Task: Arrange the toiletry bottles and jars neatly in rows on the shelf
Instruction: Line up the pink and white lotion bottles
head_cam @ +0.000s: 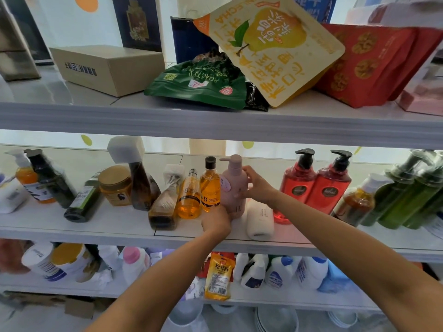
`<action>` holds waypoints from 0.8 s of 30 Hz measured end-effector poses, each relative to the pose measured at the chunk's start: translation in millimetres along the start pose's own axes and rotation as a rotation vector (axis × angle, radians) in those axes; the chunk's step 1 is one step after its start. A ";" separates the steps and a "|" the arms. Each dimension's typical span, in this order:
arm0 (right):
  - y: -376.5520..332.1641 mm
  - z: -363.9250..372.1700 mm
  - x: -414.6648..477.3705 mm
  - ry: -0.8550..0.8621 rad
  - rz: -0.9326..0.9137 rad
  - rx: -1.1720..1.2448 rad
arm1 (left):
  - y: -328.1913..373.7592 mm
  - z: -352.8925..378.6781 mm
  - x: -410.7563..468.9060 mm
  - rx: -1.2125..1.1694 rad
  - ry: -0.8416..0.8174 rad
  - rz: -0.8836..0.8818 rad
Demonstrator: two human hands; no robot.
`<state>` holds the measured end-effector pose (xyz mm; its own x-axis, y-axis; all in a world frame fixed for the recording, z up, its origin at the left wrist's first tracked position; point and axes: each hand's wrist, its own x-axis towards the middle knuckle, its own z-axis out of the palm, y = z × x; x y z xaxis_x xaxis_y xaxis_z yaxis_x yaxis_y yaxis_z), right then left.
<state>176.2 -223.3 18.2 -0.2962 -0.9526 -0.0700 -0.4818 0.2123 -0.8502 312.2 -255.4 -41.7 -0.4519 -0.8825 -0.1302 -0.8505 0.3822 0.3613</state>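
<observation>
Left grip (215,221): curled round the base of the pink pump bottle (233,185).
Right grip (257,185): wraps its middle.
Risk: bumping the amber bottle (210,188) just left could topple it.

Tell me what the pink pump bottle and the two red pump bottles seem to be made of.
The pink pump bottle: probably opaque plastic, matte; it shows no contents and no glare. The red pump bottles: probably clear glossy plastic; red liquid shows through.
</observation>
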 end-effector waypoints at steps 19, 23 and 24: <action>19.3 2.3 37.1 0.018 0.449 -0.541 | 16.3 20.7 -3.1 -0.715 -0.471 -0.099; 20.9 -0.1 41.1 -0.038 0.545 -0.546 | 18.4 18.9 -3.3 -0.726 -0.559 -0.066; 21.4 -1.1 42.6 -0.058 0.576 -0.542 | 18.9 17.6 -3.8 -0.737 -0.590 -0.069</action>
<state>152.3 -259.1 -2.4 -0.5846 -0.6673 -0.4615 -0.6050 0.7375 -0.3001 293.1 -240.0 -50.7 -0.6414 -0.5387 -0.5462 -0.5874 -0.1130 0.8013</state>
